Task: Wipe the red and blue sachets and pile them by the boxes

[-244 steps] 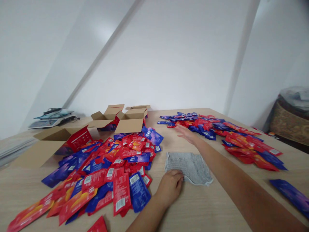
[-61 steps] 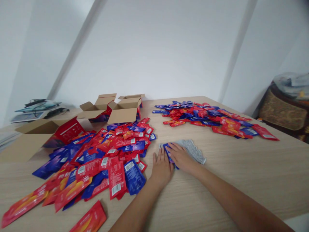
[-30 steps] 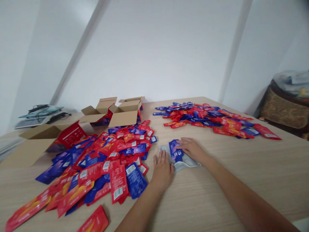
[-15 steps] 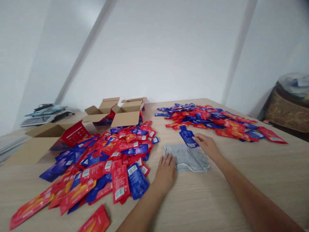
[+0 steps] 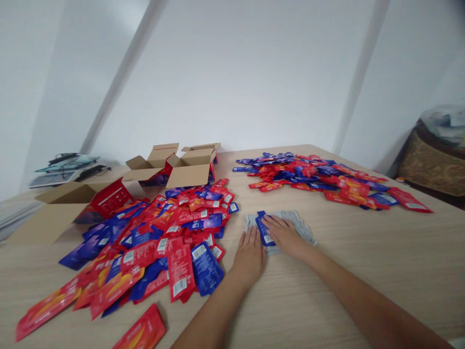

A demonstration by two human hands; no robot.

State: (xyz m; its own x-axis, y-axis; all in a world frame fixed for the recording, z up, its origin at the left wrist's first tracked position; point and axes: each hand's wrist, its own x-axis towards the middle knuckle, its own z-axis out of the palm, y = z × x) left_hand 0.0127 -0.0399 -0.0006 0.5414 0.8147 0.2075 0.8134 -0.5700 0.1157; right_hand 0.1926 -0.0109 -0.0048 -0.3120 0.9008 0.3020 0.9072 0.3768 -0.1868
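We saw a pale wood-grain table [image 5: 348, 261], a heap of red and blue packets [image 5: 174, 228] on its left, a second heap [image 5: 308, 175] farther back on the right, a grey cloth [image 5: 301, 227] between us and that heap, open cardboard boxes [image 5: 191, 175] behind the left one.

At the far left of the wooden surface [image 5: 348, 281], a loose stack of flat items [image 5: 63, 170] is topped by something dark; nearer, pale sheets [image 5: 13, 216] are cut off by the view's edge. At right, a clear plastic bag [image 5: 446, 123] is set on a brown patterned chair [image 5: 428, 165]. A white wall [image 5: 254, 72] is seen behind.
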